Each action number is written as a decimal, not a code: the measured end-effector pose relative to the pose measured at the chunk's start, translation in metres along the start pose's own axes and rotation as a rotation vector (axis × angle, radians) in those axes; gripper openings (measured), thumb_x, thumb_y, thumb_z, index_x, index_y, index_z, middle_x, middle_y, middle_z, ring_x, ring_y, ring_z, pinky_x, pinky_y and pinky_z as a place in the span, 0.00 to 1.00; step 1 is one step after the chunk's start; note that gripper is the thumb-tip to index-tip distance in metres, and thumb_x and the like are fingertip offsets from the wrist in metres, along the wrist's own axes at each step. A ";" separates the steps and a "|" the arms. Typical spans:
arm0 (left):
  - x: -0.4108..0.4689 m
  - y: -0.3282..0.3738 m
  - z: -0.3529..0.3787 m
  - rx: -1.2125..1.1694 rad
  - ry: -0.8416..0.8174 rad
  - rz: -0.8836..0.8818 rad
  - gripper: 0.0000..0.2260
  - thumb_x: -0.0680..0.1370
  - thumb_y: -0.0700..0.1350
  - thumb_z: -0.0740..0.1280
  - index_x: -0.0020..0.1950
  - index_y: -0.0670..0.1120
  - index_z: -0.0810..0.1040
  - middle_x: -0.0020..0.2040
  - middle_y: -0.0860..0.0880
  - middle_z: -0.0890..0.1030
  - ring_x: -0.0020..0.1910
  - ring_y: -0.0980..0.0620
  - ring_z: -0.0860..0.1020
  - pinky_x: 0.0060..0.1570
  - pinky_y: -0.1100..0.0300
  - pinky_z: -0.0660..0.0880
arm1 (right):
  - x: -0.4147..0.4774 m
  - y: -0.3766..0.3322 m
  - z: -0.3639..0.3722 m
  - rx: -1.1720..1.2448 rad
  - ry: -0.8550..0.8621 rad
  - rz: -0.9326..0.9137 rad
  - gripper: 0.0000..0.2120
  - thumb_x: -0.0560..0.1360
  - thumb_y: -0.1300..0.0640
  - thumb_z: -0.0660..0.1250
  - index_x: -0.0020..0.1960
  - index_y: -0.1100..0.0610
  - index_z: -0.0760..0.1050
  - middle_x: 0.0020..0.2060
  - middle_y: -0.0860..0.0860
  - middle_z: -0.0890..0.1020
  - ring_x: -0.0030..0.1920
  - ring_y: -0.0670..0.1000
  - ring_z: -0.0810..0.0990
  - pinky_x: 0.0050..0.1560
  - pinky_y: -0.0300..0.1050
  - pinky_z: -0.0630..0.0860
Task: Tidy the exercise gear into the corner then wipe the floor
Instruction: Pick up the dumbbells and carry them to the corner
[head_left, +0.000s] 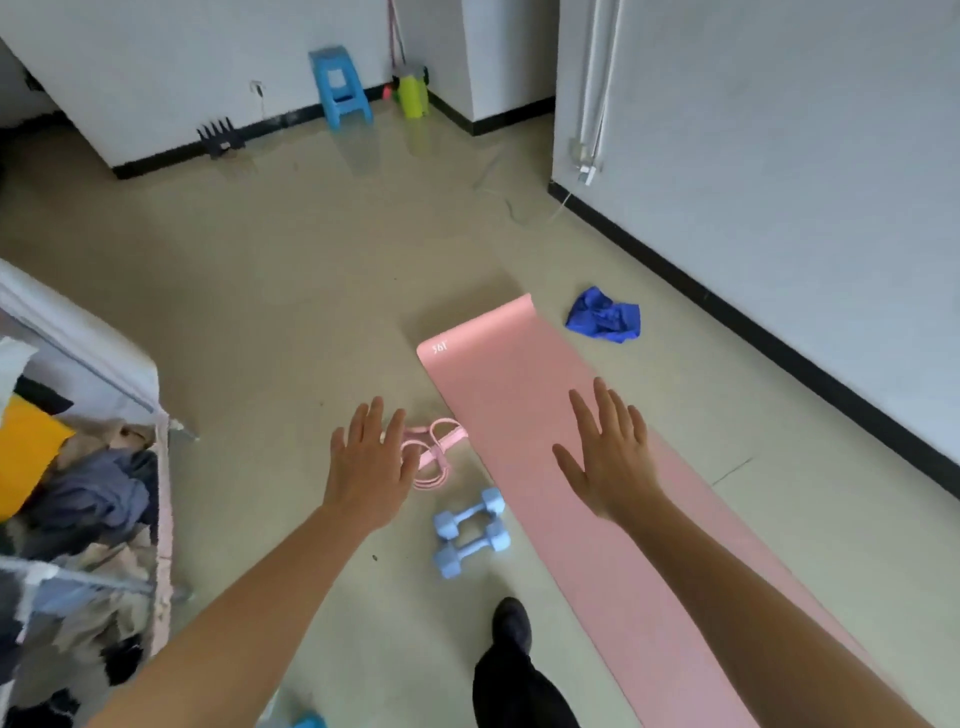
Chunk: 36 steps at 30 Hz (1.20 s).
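Both forearms reach forward, palms down, fingers spread, nothing held. Left hand (370, 462) hovers over the pink resistance band (435, 451) on the floor (291, 291); right hand (609, 457) over the unrolled pink mat (519, 395). Mat's long axis runs from near-right to far-left. Two blue dumbbells (470, 532) lie just left of it, nearer the left hand. Blue cloth (603, 314) beyond. Nothing tidied yet.

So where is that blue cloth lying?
The blue cloth lies crumpled on the floor right of the pink mat's far end, near the right-hand wall.
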<state>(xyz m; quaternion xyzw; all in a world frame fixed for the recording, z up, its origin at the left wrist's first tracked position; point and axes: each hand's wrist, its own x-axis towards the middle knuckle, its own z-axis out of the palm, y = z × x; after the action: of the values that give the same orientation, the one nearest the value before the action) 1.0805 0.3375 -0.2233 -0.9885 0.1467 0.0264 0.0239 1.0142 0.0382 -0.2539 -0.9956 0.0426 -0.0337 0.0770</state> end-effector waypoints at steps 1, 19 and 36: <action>0.024 -0.002 0.009 0.004 -0.013 0.018 0.27 0.79 0.57 0.52 0.70 0.43 0.73 0.72 0.36 0.69 0.70 0.36 0.70 0.61 0.37 0.70 | 0.018 0.000 0.011 0.016 -0.028 0.034 0.34 0.81 0.39 0.56 0.81 0.56 0.54 0.79 0.62 0.56 0.78 0.63 0.58 0.75 0.61 0.56; 0.295 -0.046 0.267 -0.297 -0.534 0.257 0.23 0.82 0.53 0.58 0.76 0.46 0.63 0.78 0.43 0.61 0.75 0.42 0.61 0.71 0.47 0.62 | 0.165 -0.038 0.282 0.546 -0.381 0.860 0.34 0.82 0.43 0.57 0.81 0.54 0.47 0.79 0.56 0.56 0.75 0.60 0.62 0.71 0.58 0.64; 0.351 -0.017 0.798 -0.267 -0.925 0.288 0.17 0.78 0.51 0.64 0.63 0.43 0.74 0.57 0.44 0.80 0.56 0.43 0.77 0.48 0.56 0.68 | 0.135 -0.123 0.813 1.311 -0.452 1.653 0.20 0.80 0.50 0.62 0.69 0.56 0.66 0.56 0.51 0.78 0.57 0.56 0.76 0.56 0.50 0.73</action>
<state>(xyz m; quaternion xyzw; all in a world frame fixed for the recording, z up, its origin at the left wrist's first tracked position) 1.3844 0.2963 -1.0392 -0.8374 0.2512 0.4835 -0.0440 1.2179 0.2689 -1.0281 -0.4066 0.6601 0.1972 0.6001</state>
